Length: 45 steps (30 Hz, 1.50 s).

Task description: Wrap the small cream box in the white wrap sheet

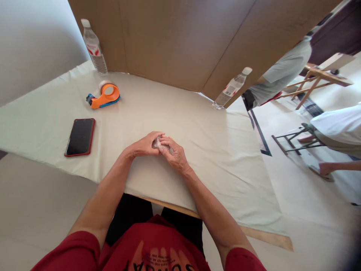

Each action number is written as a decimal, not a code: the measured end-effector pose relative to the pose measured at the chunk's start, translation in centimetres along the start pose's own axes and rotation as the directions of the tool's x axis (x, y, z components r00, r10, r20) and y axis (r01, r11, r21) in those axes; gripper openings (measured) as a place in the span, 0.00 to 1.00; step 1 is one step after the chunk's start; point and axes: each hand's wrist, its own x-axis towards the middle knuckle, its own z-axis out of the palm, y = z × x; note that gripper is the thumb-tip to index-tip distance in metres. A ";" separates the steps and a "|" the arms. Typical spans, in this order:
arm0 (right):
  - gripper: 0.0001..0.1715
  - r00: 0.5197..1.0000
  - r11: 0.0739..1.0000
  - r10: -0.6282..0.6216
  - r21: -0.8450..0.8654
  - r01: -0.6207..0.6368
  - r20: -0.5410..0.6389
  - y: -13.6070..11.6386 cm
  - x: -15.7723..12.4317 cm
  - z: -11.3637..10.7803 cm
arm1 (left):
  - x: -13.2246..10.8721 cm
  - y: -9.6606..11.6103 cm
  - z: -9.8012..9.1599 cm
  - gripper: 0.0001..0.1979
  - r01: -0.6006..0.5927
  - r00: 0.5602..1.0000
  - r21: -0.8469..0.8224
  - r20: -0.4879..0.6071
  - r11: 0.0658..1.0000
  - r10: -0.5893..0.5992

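My left hand (145, 145) and my right hand (175, 152) meet at the middle of the table, resting on the pale cloth (197, 124). Between their fingertips sits a small crumpled whitish thing (157, 143), maybe tape or film; both hands pinch it. Most of it is hidden by the fingers. My forearms reach in from the bottom of the view over a red shirt.
A red-cased phone (80, 136) lies face up at the left. An orange tape dispenser (105, 96) sits behind it. Two water bottles (94, 47) (231, 88) stand against a brown cardboard screen (183, 41). Other people sit at the right, beyond the table edge.
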 end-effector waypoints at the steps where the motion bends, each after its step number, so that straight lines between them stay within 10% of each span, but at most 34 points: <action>1: 0.10 1.000 1.000 -0.022 -0.018 0.022 0.021 0.1 -0.1 -0.2 | 0.1 -0.1 0.2 0.36 -0.012 1.000 0.013 -0.012 1.000 0.012; 12: 0.26 0.971 0.963 -0.219 -0.137 0.232 0.098 1.7 -0.9 -0.8 | 0.7 1.1 1.5 0.22 0.025 0.988 -0.065 -0.149 0.998 -0.034; 27: 0.48 0.944 0.948 0.279 0.109 -0.300 0.175 1.5 0.9 -1.9 | 0.2 2.7 1.2 0.20 0.369 0.921 -0.166 -0.068 0.914 -0.384; 33: 0.54 0.896 0.840 0.414 0.312 -0.443 0.158 2.5 1.3 -2.0 | 0.2 2.5 0.9 0.23 0.283 0.896 -0.048 -0.344 0.958 -0.282; 45: 0.51 0.950 0.951 0.309 -0.050 -0.306 0.049 2.5 1.4 -2.6 | 0.4 2.8 1.3 0.19 0.247 0.917 -0.232 -0.256 0.941 -0.304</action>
